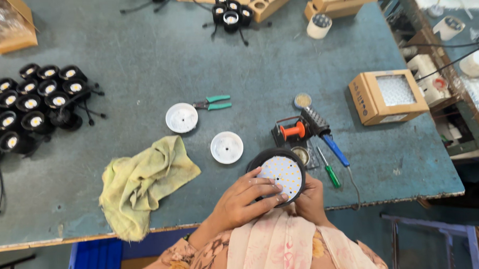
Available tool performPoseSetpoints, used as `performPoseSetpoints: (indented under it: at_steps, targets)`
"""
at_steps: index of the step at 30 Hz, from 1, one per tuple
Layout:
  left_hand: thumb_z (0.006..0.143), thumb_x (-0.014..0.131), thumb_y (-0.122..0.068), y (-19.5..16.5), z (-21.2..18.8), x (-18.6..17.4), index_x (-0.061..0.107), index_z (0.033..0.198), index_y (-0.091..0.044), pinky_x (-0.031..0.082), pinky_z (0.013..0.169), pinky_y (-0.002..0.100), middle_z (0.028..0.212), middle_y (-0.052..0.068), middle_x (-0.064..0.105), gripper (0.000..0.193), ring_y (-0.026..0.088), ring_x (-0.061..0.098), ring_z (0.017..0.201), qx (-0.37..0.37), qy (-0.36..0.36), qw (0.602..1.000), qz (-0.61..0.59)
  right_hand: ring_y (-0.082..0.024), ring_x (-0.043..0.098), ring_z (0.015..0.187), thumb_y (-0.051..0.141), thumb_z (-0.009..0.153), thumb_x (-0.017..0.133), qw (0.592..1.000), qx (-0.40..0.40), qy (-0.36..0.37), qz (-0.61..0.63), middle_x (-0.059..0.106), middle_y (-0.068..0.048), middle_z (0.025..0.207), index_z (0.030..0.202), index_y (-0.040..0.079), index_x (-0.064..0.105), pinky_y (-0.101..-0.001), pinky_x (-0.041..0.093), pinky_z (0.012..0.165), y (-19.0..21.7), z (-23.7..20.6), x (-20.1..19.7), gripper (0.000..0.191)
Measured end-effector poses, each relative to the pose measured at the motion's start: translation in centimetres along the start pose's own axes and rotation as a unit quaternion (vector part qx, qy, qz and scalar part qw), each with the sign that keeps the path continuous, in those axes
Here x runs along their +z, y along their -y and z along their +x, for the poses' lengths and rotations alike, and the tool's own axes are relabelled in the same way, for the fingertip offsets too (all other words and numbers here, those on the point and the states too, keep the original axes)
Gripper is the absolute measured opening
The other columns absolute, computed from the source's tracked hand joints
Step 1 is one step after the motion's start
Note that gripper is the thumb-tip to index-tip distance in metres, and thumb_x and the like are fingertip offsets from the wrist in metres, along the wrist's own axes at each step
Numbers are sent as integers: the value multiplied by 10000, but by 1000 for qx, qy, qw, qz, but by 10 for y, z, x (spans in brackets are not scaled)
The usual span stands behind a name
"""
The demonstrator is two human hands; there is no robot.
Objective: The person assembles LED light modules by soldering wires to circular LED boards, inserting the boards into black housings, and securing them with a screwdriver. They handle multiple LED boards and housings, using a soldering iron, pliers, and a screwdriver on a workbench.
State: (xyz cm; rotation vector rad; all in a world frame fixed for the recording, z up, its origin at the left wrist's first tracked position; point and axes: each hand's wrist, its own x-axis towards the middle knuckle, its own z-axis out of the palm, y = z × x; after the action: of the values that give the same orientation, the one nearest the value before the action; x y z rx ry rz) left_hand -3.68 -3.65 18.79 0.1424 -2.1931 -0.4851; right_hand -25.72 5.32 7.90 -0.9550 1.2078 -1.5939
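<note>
Floral-sleeved arms and a pale scarf fill the bottom centre of the frame, and from them both hands meet on a round black lamp housing with a white disc of small yellow diodes (281,174), held at the near edge of the grey-blue bench (141,53). From the left side, the left hand (247,199) lies across the disc with its fingers spread and curled over the face, fingertips (277,187) touching the diodes. Mostly hidden, the right hand (310,201) cups the housing from below and behind on the right side.

Just above the housing stands a black soldering stand with an orange spool (293,130), and a blue-handled soldering iron (333,148) and a green-handled screwdriver (331,172) lie just right of it. Two white round plastic covers (226,147) rest left of the stand, the farther one touching green-handled pliers (213,102). A crumpled yellow-green cloth (140,183) sits at lower left. Clustered black spot lamps (28,102) fill the left edge; an open cardboard box (388,96) sits at right.
</note>
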Motion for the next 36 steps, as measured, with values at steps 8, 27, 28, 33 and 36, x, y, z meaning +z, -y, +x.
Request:
performPoseSetpoints:
  at_steps: [8,27,28,33,36]
  targets:
    - [845,780,-91,2,-5,9,746,1152,-111,446,1176,546,1185,47,701,309,247,680,1193,-50,4,998,-49,-193,733,966,-51,870,698,996,72,13,59,778,-155,1072,1084,-68,752,-345,588,861,-21,-5,-13,221]
    - [862,717,-128,21,-8,-3,748,1114,-136,381,1174,641,1219,55,699,254,307,639,1249,1,32,999,-13,-168,733,904,19,809,753,979,195,61,-23,794,-125,1045,1095,-47,753,-369,601,806,9,23,-2,293]
    - [864,707,-130,20,-8,-3,750,1111,-147,382,1179,642,1223,38,701,251,302,633,1258,-1,33,999,-4,-158,722,934,23,788,766,985,151,68,-46,782,-116,1070,1120,-36,727,-355,597,827,10,19,-4,340]
    - [910,722,-166,17,-3,-4,753,1151,-156,454,1178,596,1219,14,694,243,267,627,1254,16,20,1000,1,-166,722,982,52,768,795,991,87,56,-84,775,-131,1113,1153,-37,700,-338,600,856,7,11,-14,406]
    - [906,729,-166,16,-2,-6,750,1147,-152,460,1172,602,1196,18,694,242,263,636,1224,24,9,999,18,-163,720,975,42,737,809,989,49,62,-127,761,-132,1110,1157,-34,679,-332,597,852,-4,7,-27,446]
